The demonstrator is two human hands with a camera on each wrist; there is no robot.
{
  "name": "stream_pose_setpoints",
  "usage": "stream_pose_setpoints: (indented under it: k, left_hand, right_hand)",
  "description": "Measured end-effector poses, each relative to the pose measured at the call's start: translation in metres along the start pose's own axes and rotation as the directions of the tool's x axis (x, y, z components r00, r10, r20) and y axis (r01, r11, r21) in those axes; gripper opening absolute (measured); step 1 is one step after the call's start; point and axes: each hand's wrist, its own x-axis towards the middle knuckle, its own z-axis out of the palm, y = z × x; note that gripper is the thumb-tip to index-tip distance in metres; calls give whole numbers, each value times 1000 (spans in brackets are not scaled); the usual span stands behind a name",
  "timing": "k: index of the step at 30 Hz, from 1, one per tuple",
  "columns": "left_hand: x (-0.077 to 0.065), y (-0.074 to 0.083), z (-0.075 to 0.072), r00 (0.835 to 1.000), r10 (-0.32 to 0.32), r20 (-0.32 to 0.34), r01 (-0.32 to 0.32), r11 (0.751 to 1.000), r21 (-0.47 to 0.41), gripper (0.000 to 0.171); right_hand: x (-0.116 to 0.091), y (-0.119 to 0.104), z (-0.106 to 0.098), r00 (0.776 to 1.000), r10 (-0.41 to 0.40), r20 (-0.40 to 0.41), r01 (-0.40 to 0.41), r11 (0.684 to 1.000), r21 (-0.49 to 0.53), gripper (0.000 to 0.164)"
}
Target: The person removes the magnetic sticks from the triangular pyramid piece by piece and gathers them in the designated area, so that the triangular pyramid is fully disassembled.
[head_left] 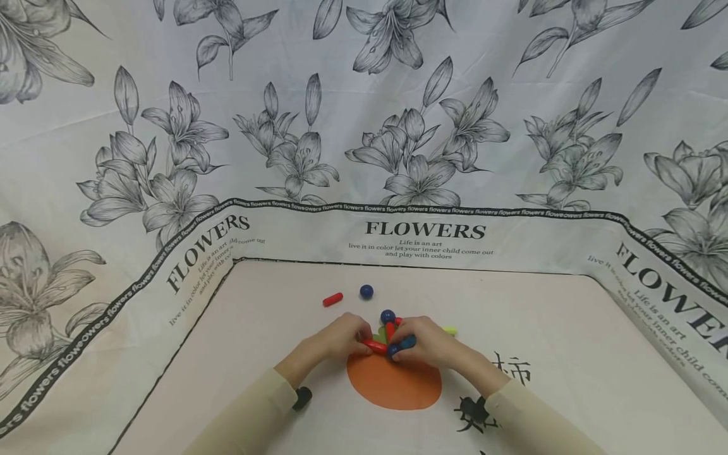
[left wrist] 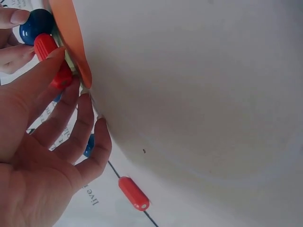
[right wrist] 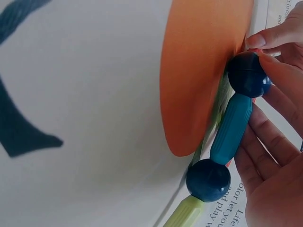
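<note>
In the head view, both hands meet above a round orange shape [head_left: 395, 385] on the table. My left hand [head_left: 344, 336] pinches a red rod [left wrist: 49, 61] between thumb and fingers, its other fingers spread loosely. One end of that rod meets a dark blue ball [right wrist: 248, 75], which my right hand [head_left: 429, 342] grips with thumb and fingertips. From this ball a teal rod [right wrist: 232, 128] runs to a second blue ball [right wrist: 208, 180], followed by a yellow-green rod [right wrist: 183, 213]. Another blue ball [head_left: 388, 316] tops an upright-looking red rod [head_left: 390, 331] between the hands. Fingers hide some joints.
Beyond the hands lie a loose red rod [head_left: 332, 299] and a loose blue ball [head_left: 366, 292]. Black printed characters [head_left: 512, 368] mark the tabletop on the right. A white flower-patterned cloth [head_left: 421, 158] encloses the back and sides.
</note>
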Motion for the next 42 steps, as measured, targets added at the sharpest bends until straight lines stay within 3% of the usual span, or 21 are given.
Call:
stream_pose_setpoints:
  k: [8, 15, 21, 24, 31, 42]
  left_hand:
    - [-1, -1, -2, 1000, 22, 2, -22, 999, 24, 10]
    - [-1, -3, -3, 1000, -7, 0, 7, 1000, 9, 8]
    - [-6, -9, -4, 998, -31, -49, 30, 999, -23, 8]
    - [-12, -15, -9, 995, -57, -79, 53, 997, -53, 8]
    - [-30, -36, -27, 987, -41, -155, 41, 999, -2, 10]
    - [-50, -75, -52, 955, -181, -237, 182, 983, -18, 12]
  right_hand:
    - [1, -1, -1, 1000, -7, -2, 7, 1000, -8, 16]
    - [1, -2, -1, 1000, 2, 8, -2, 1000, 2, 16]
    - [1, -2, -2, 1000, 14, 5, -14, 1000, -2, 18]
    - [0, -2, -2, 1000, 15, 3, -15, 1000, -5, 19]
    - [0, -2, -1, 1000, 9, -2, -9, 1000, -14, 19]
    - [0, -3, -1, 1000, 5, -1, -5, 1000, -9, 18]
